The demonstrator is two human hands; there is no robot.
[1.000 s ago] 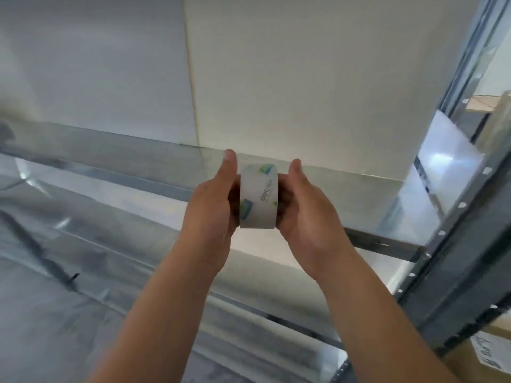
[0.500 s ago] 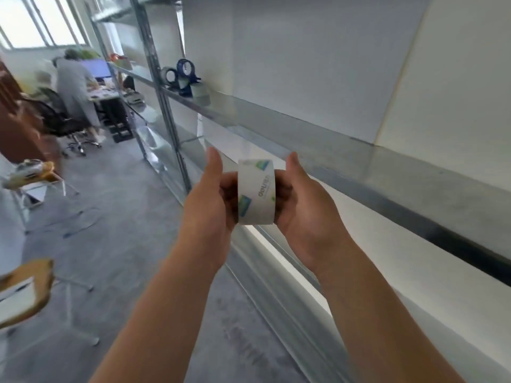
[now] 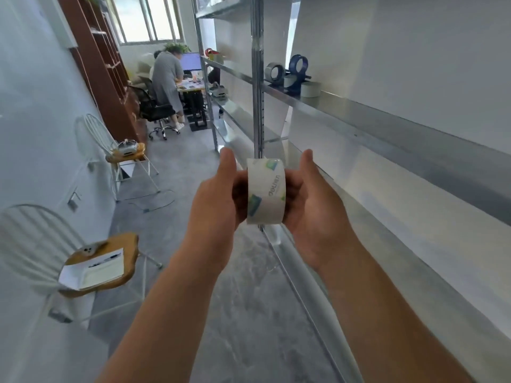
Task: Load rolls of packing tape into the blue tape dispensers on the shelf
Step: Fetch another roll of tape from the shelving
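A white tape roll (image 3: 266, 190) with green and blue printed marks is held upright between my left hand (image 3: 218, 197) and my right hand (image 3: 312, 201), at chest height in front of the metal shelf (image 3: 387, 125). Far along that shelf stands a blue tape dispenser (image 3: 299, 69). Beside it sit a grey tape roll (image 3: 274, 73) on edge and a white tape roll (image 3: 310, 89) lying flat. The dispenser is well beyond my hands.
The shelf's upright post (image 3: 258, 78) rises just behind my hands. Two white wire chairs (image 3: 94, 269) with wooden seats stand along the left wall, one holding papers. A person sits at a desk (image 3: 190, 87) at the far end of the aisle.
My view has swung left from the bare shelf wall to look down the aisle, bringing the blue dispenser and spare rolls closer into view. Both hands keep the same hold on the roll.
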